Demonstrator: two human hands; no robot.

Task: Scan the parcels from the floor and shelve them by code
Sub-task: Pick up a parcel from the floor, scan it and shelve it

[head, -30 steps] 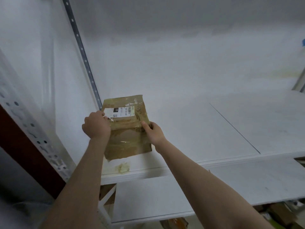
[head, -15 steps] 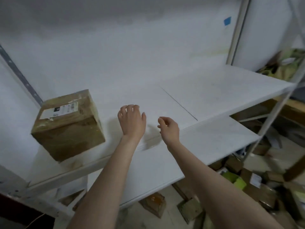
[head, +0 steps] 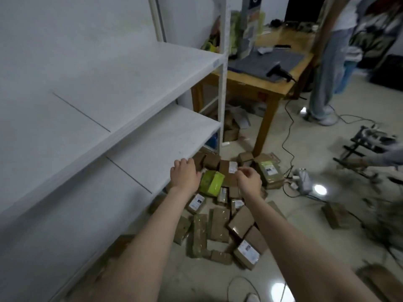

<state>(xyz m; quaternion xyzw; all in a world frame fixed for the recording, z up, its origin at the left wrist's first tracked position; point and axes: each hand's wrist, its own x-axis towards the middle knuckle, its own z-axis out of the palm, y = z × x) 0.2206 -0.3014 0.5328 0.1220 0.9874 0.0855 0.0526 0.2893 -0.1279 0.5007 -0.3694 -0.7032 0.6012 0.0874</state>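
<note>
Both hands empty, in the air. Left hand [head: 185, 174] loosely curled, off the lower shelf's [head: 157, 138] front edge. Right hand [head: 249, 180] half-curled, touching nothing. Parcels [head: 218, 223] piled on floor below, beside shelf.

A plain white wall [head: 65, 29] backed the white shelving unit [head: 135, 68] on the left, and its boards ended at a white upright post [head: 222, 94]. Just beyond the post stood a wooden table [head: 250, 89] with a grey mat [head: 272, 58] on its top. The pale, glossy floor [head: 316, 153] carried black cables [head: 287, 131] and bright round reflections of lamps [head: 320, 189].
</note>
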